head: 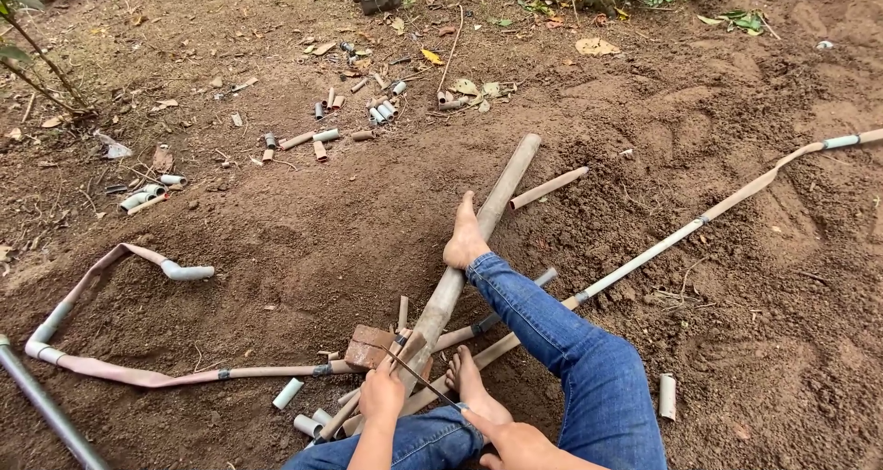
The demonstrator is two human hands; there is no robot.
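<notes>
Left hand (382,395) is gripping, fingers curled, the long dirt-coated grey pipe (469,249) propped on a reddish brick (370,346); right hand (515,441) is closed around the thin hacksaw blade (418,376), crossing the pipe. Blade could slip toward bare feet.

We note a long tan plastic pipe (469,249), matt and dirt-stained, resting on a rough reddish brick (371,347). The thin dark saw blade (421,378) appears metal. Loose brown soil (303,240) looks crumbly; blue denim trousers (561,341) are coarse cloth. Short grey pipe offcuts (288,394) appear smooth.
</notes>
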